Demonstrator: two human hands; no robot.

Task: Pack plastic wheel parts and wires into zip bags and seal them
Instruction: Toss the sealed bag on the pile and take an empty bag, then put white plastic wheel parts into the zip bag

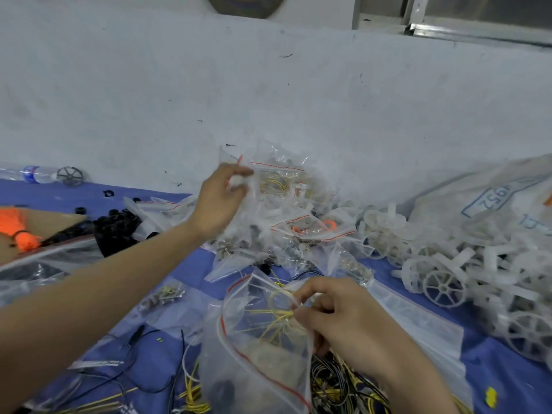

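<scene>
Over blue cloth (191, 270), left hand (219, 201) pinches bag (231, 158), right hand (337, 312) pinches wires (274, 321).

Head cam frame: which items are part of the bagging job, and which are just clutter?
In the job:
open zip bag
yellow wires, pinched by right hand
packed bag, gripped by left hand
white wheels
loose wire pile

Lying about:
water bottle
orange tassel
cardboard sheet

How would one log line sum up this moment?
left hand: grips far bag | right hand: pinches wires in open bag | wheels: loose, right side
</scene>
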